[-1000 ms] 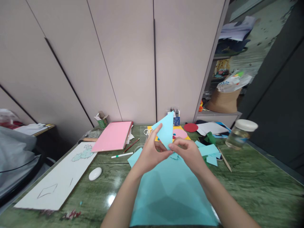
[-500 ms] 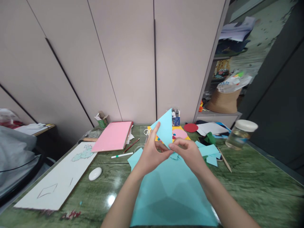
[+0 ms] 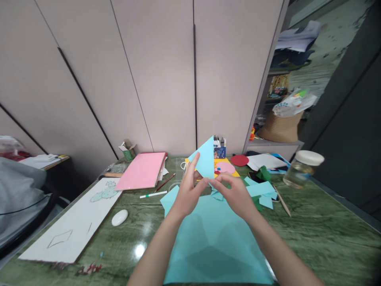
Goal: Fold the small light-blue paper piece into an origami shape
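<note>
A light-blue sheet of paper, folded to a triangle [image 3: 206, 159], stands upright between my hands above the table. My left hand [image 3: 190, 190] grips it from the left, fingers behind and along its edge, thumb at the lower corner. At that same bottom corner, my right hand [image 3: 233, 192] pinches the paper between thumb and fingertips, and the two thumbs nearly meet. Beneath my forearms lies a large light-blue sheet [image 3: 214, 246]. Smaller blue paper pieces [image 3: 263, 190] are scattered to the right, and another blue piece [image 3: 169, 198] shows beside my left wrist.
On the green table [image 3: 321, 230] are a pink folder [image 3: 143, 171], a white board with a cactus drawing [image 3: 71, 218], a white oval object [image 3: 120, 217] and a marker [image 3: 153, 194]. A lidded jar [image 3: 303, 169] stands right, near a wooden stick [image 3: 282, 200]. Pens stand at the back.
The folded paper has shifted slightly left. My right hand's fingertips have moved a little left and up along its lower corner, closer to my left thumb.
</note>
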The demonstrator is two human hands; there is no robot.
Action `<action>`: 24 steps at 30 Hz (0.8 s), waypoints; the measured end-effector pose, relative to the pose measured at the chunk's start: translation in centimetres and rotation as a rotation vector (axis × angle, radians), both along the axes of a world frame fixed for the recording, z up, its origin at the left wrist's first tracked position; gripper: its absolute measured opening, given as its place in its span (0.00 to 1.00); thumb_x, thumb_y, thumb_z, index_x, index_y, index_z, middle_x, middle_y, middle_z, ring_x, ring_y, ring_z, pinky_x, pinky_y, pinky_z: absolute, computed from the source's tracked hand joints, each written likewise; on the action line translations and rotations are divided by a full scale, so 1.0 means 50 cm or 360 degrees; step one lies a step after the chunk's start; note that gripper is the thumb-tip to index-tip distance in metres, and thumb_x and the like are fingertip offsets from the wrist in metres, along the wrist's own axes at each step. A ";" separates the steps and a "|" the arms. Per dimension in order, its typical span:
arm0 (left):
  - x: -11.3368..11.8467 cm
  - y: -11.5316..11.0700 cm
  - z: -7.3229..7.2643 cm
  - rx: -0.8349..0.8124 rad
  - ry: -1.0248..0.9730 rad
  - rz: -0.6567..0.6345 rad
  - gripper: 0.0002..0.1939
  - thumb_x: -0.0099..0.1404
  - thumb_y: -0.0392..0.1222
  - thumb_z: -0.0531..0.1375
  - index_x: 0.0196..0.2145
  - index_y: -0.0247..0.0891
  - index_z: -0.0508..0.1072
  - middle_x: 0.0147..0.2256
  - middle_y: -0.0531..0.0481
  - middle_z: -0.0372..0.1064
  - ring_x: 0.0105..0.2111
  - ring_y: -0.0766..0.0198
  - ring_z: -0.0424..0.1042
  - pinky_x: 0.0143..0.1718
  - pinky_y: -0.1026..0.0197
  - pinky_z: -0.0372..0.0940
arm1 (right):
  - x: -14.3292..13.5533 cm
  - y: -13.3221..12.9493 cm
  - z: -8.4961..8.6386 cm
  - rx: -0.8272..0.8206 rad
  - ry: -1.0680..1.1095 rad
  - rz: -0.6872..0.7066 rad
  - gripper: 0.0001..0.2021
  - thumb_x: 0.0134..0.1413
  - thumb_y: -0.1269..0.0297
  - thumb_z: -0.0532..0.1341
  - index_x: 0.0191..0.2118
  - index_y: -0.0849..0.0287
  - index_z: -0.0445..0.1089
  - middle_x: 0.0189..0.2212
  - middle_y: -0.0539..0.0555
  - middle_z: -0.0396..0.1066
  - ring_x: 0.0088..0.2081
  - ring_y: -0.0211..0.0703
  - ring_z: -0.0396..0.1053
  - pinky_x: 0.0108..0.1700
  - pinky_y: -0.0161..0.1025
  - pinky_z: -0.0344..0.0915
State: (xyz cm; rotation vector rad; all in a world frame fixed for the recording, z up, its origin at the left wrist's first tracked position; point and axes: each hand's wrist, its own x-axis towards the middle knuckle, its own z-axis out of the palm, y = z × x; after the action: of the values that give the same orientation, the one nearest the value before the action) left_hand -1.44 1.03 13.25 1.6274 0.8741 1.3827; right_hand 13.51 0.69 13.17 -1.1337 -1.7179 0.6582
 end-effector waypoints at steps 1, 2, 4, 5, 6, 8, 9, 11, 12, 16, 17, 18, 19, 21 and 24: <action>0.002 0.000 -0.001 0.0006 0.0010 0.0042 0.33 0.61 0.42 0.55 0.62 0.44 0.48 0.40 0.46 0.65 0.29 0.66 0.60 0.33 0.62 0.61 | -0.001 0.000 -0.001 0.0016 -0.0021 0.0007 0.15 0.54 0.58 0.56 0.20 0.58 0.60 0.22 0.48 0.62 0.29 0.39 0.60 0.35 0.37 0.55; 0.004 0.000 -0.001 0.0006 0.0018 0.0075 0.33 0.61 0.41 0.55 0.62 0.44 0.48 0.39 0.47 0.65 0.27 0.67 0.59 0.31 0.62 0.60 | -0.002 0.000 -0.002 0.0030 -0.0046 0.0019 0.15 0.55 0.58 0.55 0.21 0.58 0.59 0.23 0.48 0.62 0.30 0.40 0.60 0.36 0.37 0.55; 0.007 0.000 -0.002 -0.0009 0.0011 0.0111 0.34 0.61 0.41 0.55 0.62 0.43 0.47 0.36 0.48 0.65 0.25 0.68 0.57 0.28 0.64 0.59 | -0.002 0.000 -0.004 0.0056 -0.0102 0.0040 0.14 0.56 0.59 0.54 0.22 0.57 0.59 0.25 0.49 0.63 0.32 0.41 0.61 0.37 0.37 0.56; 0.008 0.001 -0.002 -0.0017 0.0002 0.0122 0.34 0.61 0.41 0.56 0.62 0.43 0.46 0.35 0.48 0.64 0.24 0.69 0.56 0.27 0.64 0.58 | -0.002 0.000 -0.004 0.0066 -0.0132 0.0047 0.13 0.56 0.59 0.54 0.22 0.57 0.59 0.25 0.49 0.64 0.32 0.41 0.61 0.37 0.38 0.56; 0.009 0.002 -0.002 -0.0024 -0.0005 0.0134 0.35 0.61 0.41 0.56 0.62 0.42 0.46 0.34 0.49 0.64 0.24 0.69 0.56 0.26 0.65 0.58 | -0.002 0.000 -0.004 0.0074 -0.0160 0.0051 0.13 0.57 0.60 0.54 0.23 0.57 0.59 0.26 0.50 0.64 0.33 0.41 0.61 0.37 0.38 0.56; 0.010 0.003 -0.002 -0.0034 -0.0009 0.0155 0.36 0.60 0.41 0.57 0.62 0.42 0.46 0.34 0.49 0.64 0.24 0.70 0.57 0.26 0.66 0.58 | -0.001 0.000 -0.004 0.0087 -0.0211 0.0051 0.13 0.57 0.60 0.54 0.23 0.57 0.58 0.26 0.50 0.63 0.33 0.42 0.61 0.37 0.38 0.56; 0.011 0.004 -0.002 -0.0038 -0.0007 0.0162 0.36 0.59 0.41 0.58 0.62 0.43 0.46 0.34 0.50 0.64 0.24 0.70 0.57 0.26 0.66 0.58 | 0.000 0.000 -0.005 0.0092 -0.0238 0.0050 0.13 0.57 0.60 0.53 0.23 0.57 0.57 0.26 0.50 0.63 0.33 0.42 0.60 0.37 0.38 0.56; 0.012 0.005 -0.004 -0.0056 -0.0004 0.0158 0.37 0.58 0.40 0.59 0.62 0.43 0.47 0.32 0.51 0.64 0.23 0.70 0.57 0.26 0.66 0.57 | -0.001 -0.002 -0.006 0.0109 -0.0300 0.0032 0.14 0.58 0.60 0.52 0.22 0.56 0.56 0.25 0.50 0.61 0.31 0.42 0.59 0.35 0.38 0.56; 0.013 0.006 -0.004 -0.0067 -0.0007 0.0150 0.38 0.58 0.40 0.59 0.62 0.43 0.47 0.30 0.53 0.64 0.23 0.71 0.57 0.25 0.66 0.57 | -0.002 -0.003 -0.007 0.0127 -0.0334 0.0014 0.14 0.59 0.61 0.51 0.22 0.56 0.55 0.24 0.50 0.61 0.31 0.42 0.59 0.34 0.39 0.55; 0.016 0.013 -0.007 -0.0101 -0.0053 0.0114 0.39 0.57 0.39 0.60 0.62 0.41 0.46 0.24 0.57 0.61 0.21 0.71 0.56 0.25 0.67 0.56 | -0.002 -0.007 -0.007 0.0232 -0.0435 -0.0091 0.14 0.59 0.63 0.50 0.22 0.56 0.53 0.24 0.51 0.61 0.30 0.43 0.57 0.33 0.39 0.54; 0.016 0.015 -0.007 -0.0111 -0.0067 0.0107 0.39 0.57 0.40 0.61 0.62 0.40 0.46 0.24 0.57 0.61 0.21 0.71 0.56 0.24 0.67 0.55 | 0.002 -0.008 -0.005 0.0224 -0.0439 -0.0070 0.14 0.59 0.63 0.50 0.22 0.56 0.54 0.23 0.51 0.61 0.30 0.43 0.57 0.33 0.39 0.54; 0.016 0.017 -0.007 -0.0122 -0.0083 0.0106 0.40 0.56 0.40 0.61 0.62 0.40 0.46 0.24 0.57 0.61 0.20 0.72 0.55 0.23 0.67 0.55 | 0.007 -0.009 -0.001 0.0178 -0.0438 0.0005 0.14 0.59 0.63 0.51 0.22 0.56 0.56 0.24 0.51 0.61 0.30 0.42 0.57 0.32 0.38 0.55; 0.015 0.018 -0.007 -0.0133 -0.0097 0.0111 0.41 0.55 0.40 0.62 0.62 0.40 0.46 0.24 0.57 0.62 0.20 0.72 0.55 0.23 0.67 0.54 | 0.015 -0.008 0.003 0.0108 -0.0421 0.0104 0.14 0.58 0.62 0.51 0.22 0.57 0.57 0.24 0.50 0.62 0.30 0.41 0.58 0.32 0.38 0.55; 0.014 0.019 -0.006 -0.0147 -0.0103 0.0134 0.43 0.54 0.40 0.63 0.62 0.41 0.45 0.24 0.57 0.62 0.20 0.72 0.56 0.22 0.67 0.55 | 0.034 -0.005 0.013 -0.0139 -0.0388 0.0460 0.11 0.56 0.59 0.54 0.25 0.57 0.64 0.26 0.50 0.66 0.30 0.41 0.61 0.32 0.37 0.56; 0.012 0.013 -0.004 -0.0131 -0.0016 0.0089 0.47 0.52 0.38 0.64 0.63 0.42 0.42 0.26 0.55 0.64 0.21 0.71 0.60 0.24 0.66 0.58 | 0.057 0.005 0.026 -0.0174 -0.0130 0.0367 0.12 0.55 0.57 0.54 0.27 0.57 0.68 0.29 0.51 0.68 0.33 0.41 0.64 0.36 0.38 0.58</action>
State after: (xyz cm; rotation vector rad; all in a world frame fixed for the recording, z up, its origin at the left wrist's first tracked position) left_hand -0.81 1.67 13.03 1.5429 0.9647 1.3740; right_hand 16.35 0.93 14.46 -1.0580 -1.9205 0.8672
